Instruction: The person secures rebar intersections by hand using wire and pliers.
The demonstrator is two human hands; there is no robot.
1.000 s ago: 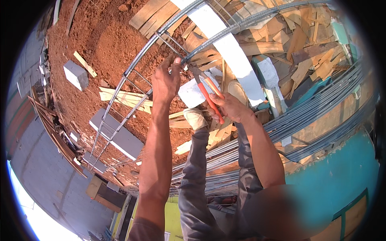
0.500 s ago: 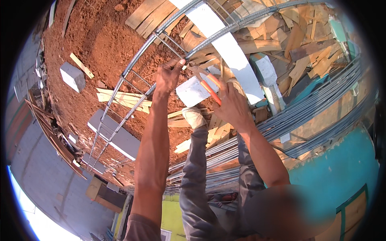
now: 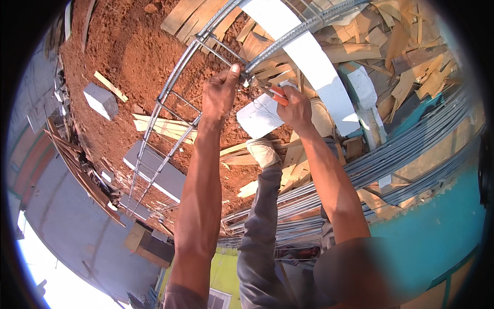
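Observation:
My left hand (image 3: 221, 93) is closed at the near long bar of a steel rebar cage (image 3: 177, 69), its thumb up beside a crosspiece joint. In my right hand (image 3: 297, 109) are pincers with orange handles (image 3: 278, 96), which the fingers wrap close together. The metal jaws point left and meet the bar just right of my left thumb. Whatever lies between the jaws is too small to make out. The cage's long bars, tied with short crosspieces, curve from the lower left up past both hands to the upper right.
Under the cage lie reddish soil (image 3: 128, 46), a white block (image 3: 260, 117), grey blocks (image 3: 154, 170) and scattered wood scraps (image 3: 355, 51). A long white strip (image 3: 314, 67) passes right of my hands. Bundled steel rods (image 3: 406, 147) stretch along the right, beside a turquoise wall (image 3: 432, 221).
My right hand has moved slightly up, and the pincers' handles have come from spread apart to closed together. My left hand stays at the joint. The view has shifted slightly.

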